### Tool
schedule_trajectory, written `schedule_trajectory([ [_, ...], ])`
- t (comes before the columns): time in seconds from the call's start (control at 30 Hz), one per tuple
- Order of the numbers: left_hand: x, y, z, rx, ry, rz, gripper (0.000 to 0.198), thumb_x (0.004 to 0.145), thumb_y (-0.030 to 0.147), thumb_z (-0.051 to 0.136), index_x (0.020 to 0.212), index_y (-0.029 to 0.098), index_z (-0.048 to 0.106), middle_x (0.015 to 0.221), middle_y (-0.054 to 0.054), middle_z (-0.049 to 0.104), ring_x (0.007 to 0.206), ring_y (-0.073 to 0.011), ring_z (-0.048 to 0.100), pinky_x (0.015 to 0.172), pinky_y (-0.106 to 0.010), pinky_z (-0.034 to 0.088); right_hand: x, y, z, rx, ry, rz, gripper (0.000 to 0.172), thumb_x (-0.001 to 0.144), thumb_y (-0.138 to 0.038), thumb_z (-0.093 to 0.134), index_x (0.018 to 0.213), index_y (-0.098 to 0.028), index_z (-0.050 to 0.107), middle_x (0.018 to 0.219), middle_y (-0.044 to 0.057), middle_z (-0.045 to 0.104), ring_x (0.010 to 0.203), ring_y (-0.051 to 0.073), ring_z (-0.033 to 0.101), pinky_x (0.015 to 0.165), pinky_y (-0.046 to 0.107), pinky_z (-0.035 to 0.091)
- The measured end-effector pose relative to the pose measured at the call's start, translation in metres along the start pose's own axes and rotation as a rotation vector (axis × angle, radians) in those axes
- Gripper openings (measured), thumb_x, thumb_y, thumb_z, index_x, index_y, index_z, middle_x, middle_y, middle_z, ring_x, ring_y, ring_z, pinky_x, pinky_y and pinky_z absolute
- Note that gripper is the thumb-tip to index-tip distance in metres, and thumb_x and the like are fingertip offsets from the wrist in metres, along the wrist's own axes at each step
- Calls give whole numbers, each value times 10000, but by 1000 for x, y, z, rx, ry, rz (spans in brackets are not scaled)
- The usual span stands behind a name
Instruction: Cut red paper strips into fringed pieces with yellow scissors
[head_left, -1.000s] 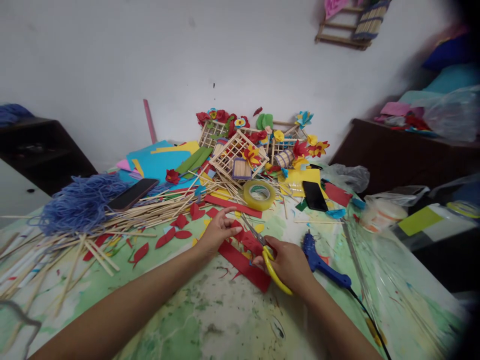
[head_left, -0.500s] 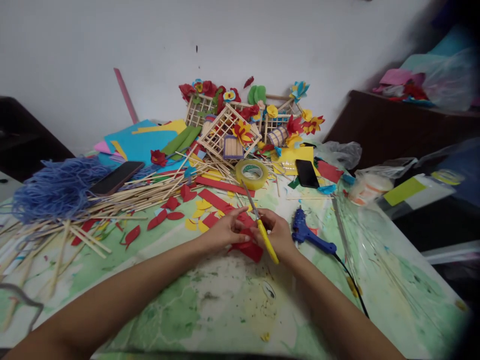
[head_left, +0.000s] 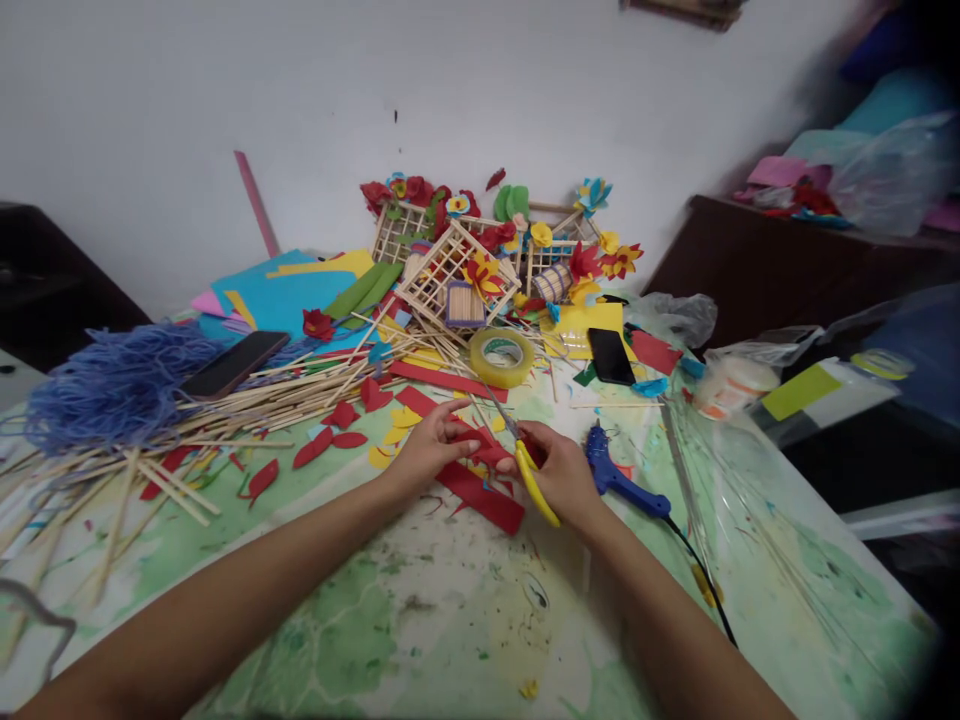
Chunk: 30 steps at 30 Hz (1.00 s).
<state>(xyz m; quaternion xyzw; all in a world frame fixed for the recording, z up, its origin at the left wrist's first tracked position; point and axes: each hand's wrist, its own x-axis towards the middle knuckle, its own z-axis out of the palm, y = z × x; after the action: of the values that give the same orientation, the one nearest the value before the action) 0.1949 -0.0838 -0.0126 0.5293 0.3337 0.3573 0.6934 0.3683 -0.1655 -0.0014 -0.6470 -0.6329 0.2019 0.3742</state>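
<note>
My right hand (head_left: pixel 559 472) is shut around the yellow handles of a pair of scissors (head_left: pixel 534 482), with the thin metal blades (head_left: pixel 499 408) pointing up and away. My left hand (head_left: pixel 431 447) pinches a red craft foam piece (head_left: pixel 487 452) close to the blades. A longer red foam strip (head_left: pixel 480 498) lies on the painted table (head_left: pixel 420 620) beneath both hands, partly hidden by them. Small yellow and red cut pieces (head_left: pixel 386 445) lie left of my left hand. A blue glue gun (head_left: pixel 619 475) sits just right of my right hand.
Wooden sticks (head_left: pixel 225 420) and blue yarn (head_left: pixel 112 390) spread left. Ahead lie a tape roll (head_left: pixel 501 357), several phones (head_left: pixel 611 356), and a heap of lattice frames and paper flowers (head_left: pixel 457 270). A plastic sheet (head_left: pixel 750 500) covers the right table edge.
My left hand has moved from open fingers to pinching the red foam, and both hands have come closer together. The view has tilted down and shifted slightly.
</note>
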Motion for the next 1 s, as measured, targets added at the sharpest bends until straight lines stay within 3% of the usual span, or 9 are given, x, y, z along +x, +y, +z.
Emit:
schedule_trajectory([
  [0.1, 5, 1, -6, -48, 23, 26, 689, 601, 206, 737, 1213, 195, 422, 684, 41, 587, 606, -109, 595, 595, -217, 443, 1, -5, -14, -352, -34, -43, 354, 728, -458, 570, 991, -222, 586, 686, 1, 612, 609, 157, 537, 559, 241, 329],
  [0.27, 10, 3, -13, -80, 70, 65, 671, 602, 205, 739, 1198, 200, 431, 666, 55, 560, 612, -100, 585, 586, -201, 436, 2, -11, -18, -551, -122, -62, 551, 712, -541, 560, 1163, -228, 517, 953, 82, 624, 872, 230, 571, 703, 274, 357],
  [0.57, 12, 4, -15, -71, 31, 60, 702, 593, 171, 728, 1219, 201, 412, 709, 31, 613, 618, -112, 601, 576, -206, 454, 2, -17, -20, -587, -262, -29, 578, 741, -555, 512, 1222, -235, 490, 974, 82, 617, 886, 231, 564, 711, 281, 358],
  [1.0, 12, 4, -13, -99, -1, 46, 710, 570, 121, 698, 1214, 172, 404, 691, 23, 636, 594, -127, 612, 545, -210, 464, 3, -17, -19, -563, -317, -2, 605, 739, -513, 535, 1263, -219, 465, 1059, 95, 617, 964, 230, 559, 780, 275, 361],
])
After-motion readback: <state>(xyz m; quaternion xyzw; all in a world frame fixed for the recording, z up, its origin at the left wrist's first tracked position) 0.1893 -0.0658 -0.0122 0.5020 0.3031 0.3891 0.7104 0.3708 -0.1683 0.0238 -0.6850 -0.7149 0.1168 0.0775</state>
